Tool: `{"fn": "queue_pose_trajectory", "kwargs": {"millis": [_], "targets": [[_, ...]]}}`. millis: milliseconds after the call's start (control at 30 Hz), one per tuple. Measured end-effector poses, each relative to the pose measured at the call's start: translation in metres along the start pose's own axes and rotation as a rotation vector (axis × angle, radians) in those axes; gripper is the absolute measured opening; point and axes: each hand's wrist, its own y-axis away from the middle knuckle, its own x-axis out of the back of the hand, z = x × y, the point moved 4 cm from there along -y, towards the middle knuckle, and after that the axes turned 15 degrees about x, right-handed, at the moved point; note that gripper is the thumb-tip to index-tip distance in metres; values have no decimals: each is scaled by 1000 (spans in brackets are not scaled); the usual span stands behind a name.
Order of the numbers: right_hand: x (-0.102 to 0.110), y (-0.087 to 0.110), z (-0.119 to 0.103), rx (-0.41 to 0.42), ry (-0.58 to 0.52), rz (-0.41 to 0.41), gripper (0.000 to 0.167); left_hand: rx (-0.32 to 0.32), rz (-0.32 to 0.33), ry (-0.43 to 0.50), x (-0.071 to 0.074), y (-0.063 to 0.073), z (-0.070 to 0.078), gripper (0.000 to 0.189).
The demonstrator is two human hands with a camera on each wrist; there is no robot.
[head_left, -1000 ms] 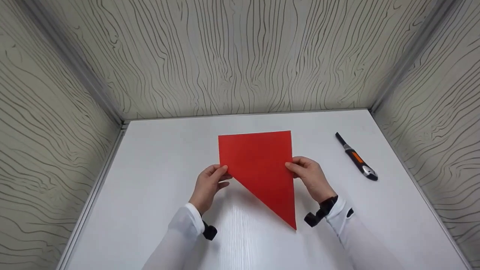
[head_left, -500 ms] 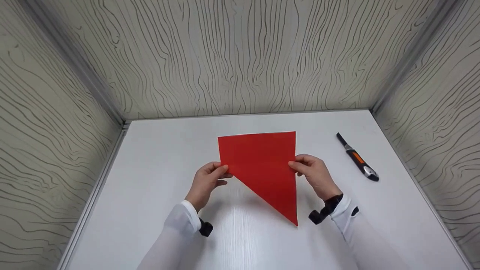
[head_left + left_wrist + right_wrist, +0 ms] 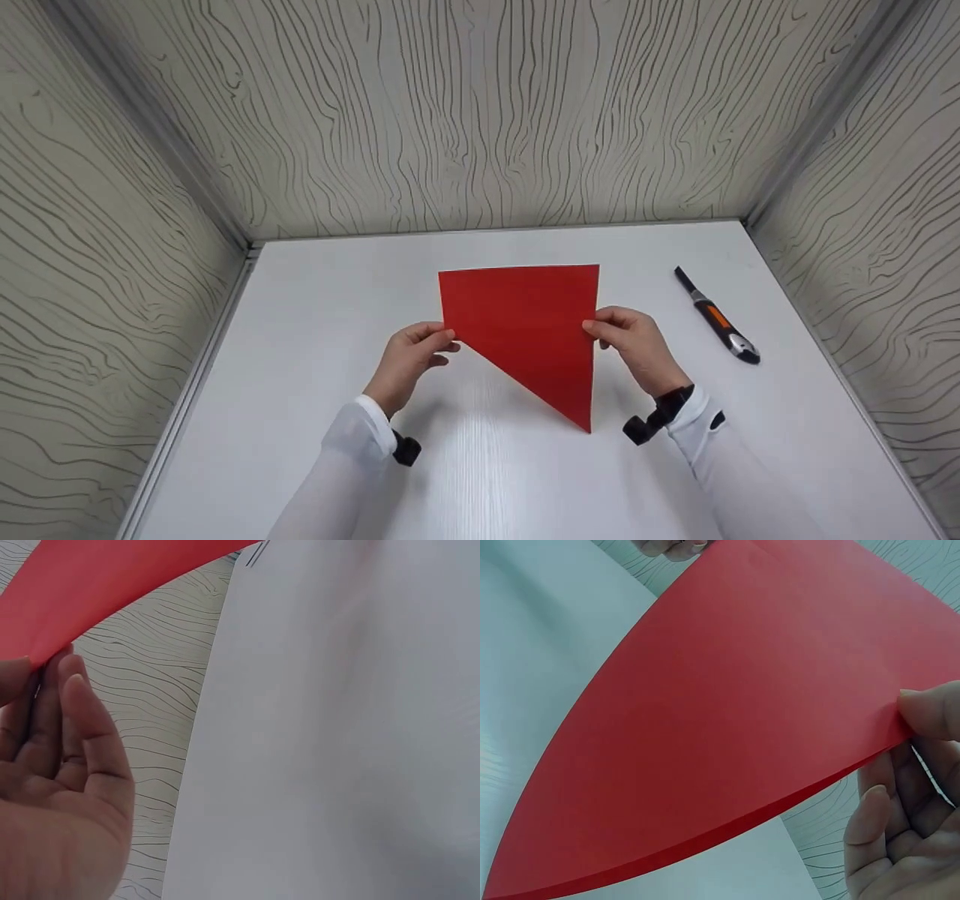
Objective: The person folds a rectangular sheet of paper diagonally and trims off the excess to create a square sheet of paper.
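Observation:
A red sheet of paper (image 3: 525, 330), with a straight top edge and a slanting lower edge that runs to a point at the bottom right, is held up over the white table. At its left corner, my left hand (image 3: 405, 360) pinches it between thumb and fingers. My right hand (image 3: 634, 345) pinches the right edge about a third of the way down. In the right wrist view, the paper (image 3: 720, 705) bows, and two layers show along the edge by the thumb. The left wrist view shows the paper's corner (image 3: 90, 600) between thumb and forefinger.
A utility knife (image 3: 716, 315) with a black and orange handle lies on the white table (image 3: 300, 315), right of the right hand. Wood-grain patterned panels (image 3: 480, 112) stand at the back and both sides. Each wrist wears a small black camera (image 3: 407, 450).
The paper's lower tip has risen and its right edge has shifted slightly right. Both hands have moved a little apart and upward, still pinching the paper. The knife lies where it was.

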Motion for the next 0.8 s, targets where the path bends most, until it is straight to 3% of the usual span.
{"fn": "queue_pose_trajectory", "kwargs": {"millis": [333,567,800], "targets": [[1,-3,-6,45,61,-15,26,-34,-36,62,0,2,8,34],[0,-4,-13,57,32,-14,29,-72,-64,144,-3,5,16,30],[-1,-5,-18,64,6,-20,32,-78,-78,166,-3,6,18,34]]}}
